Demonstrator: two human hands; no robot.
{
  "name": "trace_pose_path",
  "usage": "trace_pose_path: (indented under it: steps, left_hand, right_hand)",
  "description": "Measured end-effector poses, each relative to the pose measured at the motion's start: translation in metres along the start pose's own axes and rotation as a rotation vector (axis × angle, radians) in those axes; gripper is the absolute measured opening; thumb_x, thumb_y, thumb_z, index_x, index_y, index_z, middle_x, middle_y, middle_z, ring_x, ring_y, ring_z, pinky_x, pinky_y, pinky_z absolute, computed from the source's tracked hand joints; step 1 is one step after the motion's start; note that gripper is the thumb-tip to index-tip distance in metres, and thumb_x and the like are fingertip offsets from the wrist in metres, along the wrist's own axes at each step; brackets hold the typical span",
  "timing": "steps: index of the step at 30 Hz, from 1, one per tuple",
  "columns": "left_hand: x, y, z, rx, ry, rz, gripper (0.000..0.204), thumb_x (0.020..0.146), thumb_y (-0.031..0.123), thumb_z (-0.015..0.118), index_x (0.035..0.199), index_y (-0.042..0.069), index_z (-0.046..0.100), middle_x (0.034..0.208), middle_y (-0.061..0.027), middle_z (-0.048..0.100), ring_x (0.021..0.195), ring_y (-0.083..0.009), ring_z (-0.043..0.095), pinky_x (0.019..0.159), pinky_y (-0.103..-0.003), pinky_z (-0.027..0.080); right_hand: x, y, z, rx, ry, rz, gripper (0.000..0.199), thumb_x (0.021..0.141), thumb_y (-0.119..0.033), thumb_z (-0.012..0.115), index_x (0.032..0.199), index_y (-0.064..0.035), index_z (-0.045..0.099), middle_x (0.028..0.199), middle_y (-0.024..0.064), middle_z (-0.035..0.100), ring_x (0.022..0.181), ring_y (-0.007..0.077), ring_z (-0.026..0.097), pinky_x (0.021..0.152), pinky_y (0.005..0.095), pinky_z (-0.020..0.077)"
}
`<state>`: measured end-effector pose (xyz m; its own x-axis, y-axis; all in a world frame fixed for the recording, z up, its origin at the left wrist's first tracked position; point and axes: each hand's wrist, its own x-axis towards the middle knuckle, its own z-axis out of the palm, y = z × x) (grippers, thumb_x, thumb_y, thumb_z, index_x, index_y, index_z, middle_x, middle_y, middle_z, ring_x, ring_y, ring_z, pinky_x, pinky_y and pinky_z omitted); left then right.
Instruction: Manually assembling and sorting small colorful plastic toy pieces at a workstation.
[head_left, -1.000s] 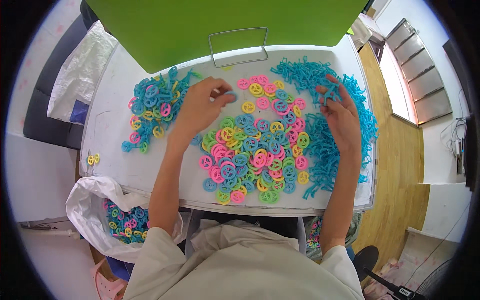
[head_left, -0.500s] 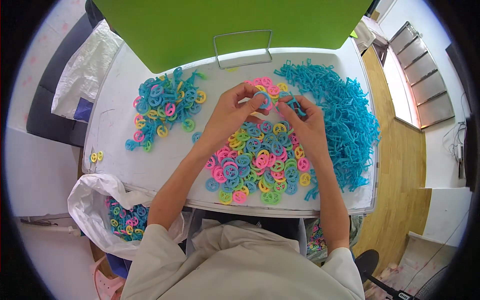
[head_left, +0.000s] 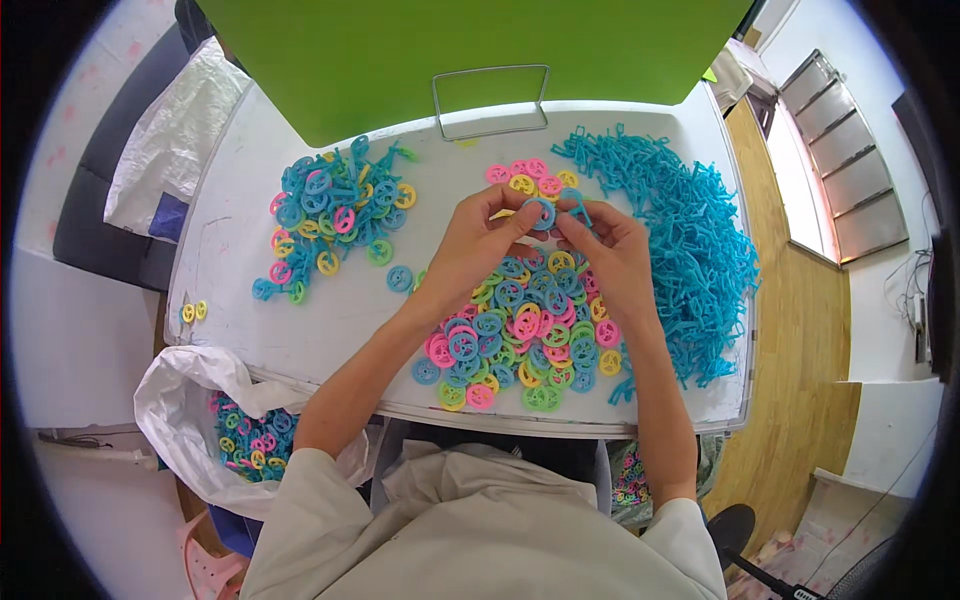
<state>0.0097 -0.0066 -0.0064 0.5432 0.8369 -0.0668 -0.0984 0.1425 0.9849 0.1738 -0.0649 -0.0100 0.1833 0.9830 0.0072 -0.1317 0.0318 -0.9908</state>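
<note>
Left hand (head_left: 490, 230) and right hand (head_left: 612, 240) have come together since a second ago: left in from the mixed heap's side, right off the blue stick heap; both now meet above the far edge of the wheel heap (head_left: 530, 330), taken as landmark.

White table (head_left: 250, 320) lies under the wheel heap and spreads out around it. Green panel (head_left: 480, 40) stands beyond it at the table's back, wire handle at its lower edge. Blue stick heap (head_left: 695, 250) sits right of the wheel heap. Mixed heap (head_left: 330, 210), wheels plus blue sticks, lies to its far left. White sack (head_left: 175, 400), holding similar parts, is to its near left, below table edge. Two yellow wheels (head_left: 188, 313) lie well left of it.

Left thumb and fingers pinch a blue spoked wheel (head_left: 543, 213), over the wheel heap's far side. Right fingers clamp a blue plastic stick (head_left: 581, 212) just right of that wheel; can't tell whether the two parts are joined.
</note>
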Motion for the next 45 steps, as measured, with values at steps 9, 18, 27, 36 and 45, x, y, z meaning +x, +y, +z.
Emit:
trace_pose_path:
  steps: [9,18,27,36,45]
  left_hand:
    - [-0.001,0.002,0.003,0.046,0.048,0.041,0.007,0.093,0.002,0.052,0.099,-0.002,0.053,0.093,-0.0091,0.062,0.085,-0.0156,0.064,0.068,-0.027,0.057]
    - [-0.002,-0.012,0.004,0.483,0.149,0.194,0.007,0.087,-0.009,0.051,0.091,-0.002,0.051,0.086,-0.0113,0.061,0.079,-0.0161,0.064,0.066,-0.029,0.057]
    - [0.000,0.003,0.001,0.280,0.195,0.180,0.009,0.090,0.001,0.056,0.098,-0.002,0.057,0.094,-0.0101,0.064,0.084,-0.0135,0.063,0.067,-0.027,0.057]
    - [-0.002,-0.004,0.003,0.064,0.120,0.200,0.019,0.093,0.005,0.053,0.109,-0.002,0.062,0.103,-0.0093,0.065,0.091,-0.0140,0.063,0.077,-0.028,0.057]
    - [-0.006,-0.009,0.018,0.083,0.287,0.202,0.018,0.091,0.004,0.057,0.106,-0.005,0.062,0.100,-0.0111,0.066,0.087,-0.0150,0.065,0.076,-0.027,0.057]
  right_hand:
    - [-0.001,0.004,0.004,-0.155,0.016,-0.080,0.017,0.088,-0.010,0.065,0.102,0.0008,0.064,0.091,0.0049,0.066,0.081,0.0072,0.061,0.069,0.0208,0.0497]
    - [-0.004,0.011,0.010,-0.352,-0.015,-0.100,0.016,0.086,-0.008,0.066,0.100,-0.0009,0.064,0.091,0.0045,0.066,0.082,0.0067,0.060,0.068,0.0195,0.0475]
    - [-0.005,0.010,0.011,-0.232,0.024,-0.114,0.022,0.086,-0.004,0.066,0.107,-0.0009,0.063,0.089,0.0073,0.068,0.083,0.0100,0.065,0.069,0.0211,0.0505]
    - [-0.005,0.005,0.015,-0.186,0.119,-0.049,0.014,0.086,-0.008,0.067,0.096,0.0004,0.068,0.083,0.0044,0.069,0.074,0.0067,0.063,0.064,0.0194,0.0489]
    - [-0.007,0.012,0.021,-0.103,0.223,-0.016,0.015,0.086,-0.010,0.067,0.097,-0.0002,0.069,0.082,0.0041,0.069,0.076,0.0070,0.063,0.065,0.0196,0.0496]
